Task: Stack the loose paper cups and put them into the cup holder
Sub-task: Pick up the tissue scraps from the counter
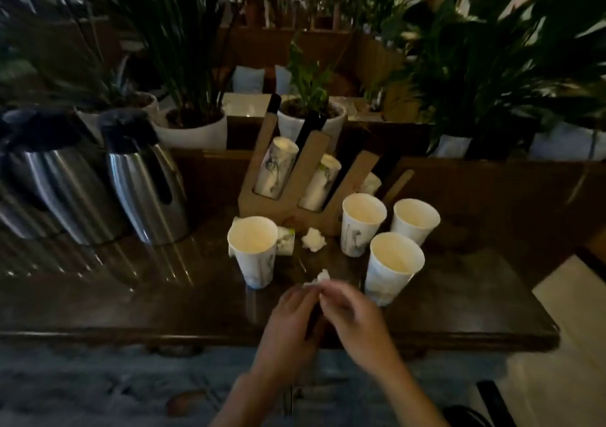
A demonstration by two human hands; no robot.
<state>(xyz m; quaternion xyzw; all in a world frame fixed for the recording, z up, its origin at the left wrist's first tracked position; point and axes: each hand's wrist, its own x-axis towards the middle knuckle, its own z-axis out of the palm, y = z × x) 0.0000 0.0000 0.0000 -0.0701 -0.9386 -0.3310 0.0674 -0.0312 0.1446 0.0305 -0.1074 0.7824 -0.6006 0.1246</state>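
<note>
Centrally, the left hand and right hand meet above the near edge of the dark wooden table, fingers curled together around a small white scrap of crumpled paper that protrudes from the fingertips; which hand actually pinches it cannot be told. Four loose paper cups stand upright and open-mouthed around the hands: one at left, one at near right, one behind it and one at far right. Each is white with grey marbled streaks on the wall and a plain pale interior. A fifth, smaller marbled cup lies just behind the left cup, and a second crumpled wad lies beside it. The slanted brown cup holder stands behind the cups, with two cup stacks clearly in its slots. Two steel carafes stand at left; white plant pots line the rear.
</note>
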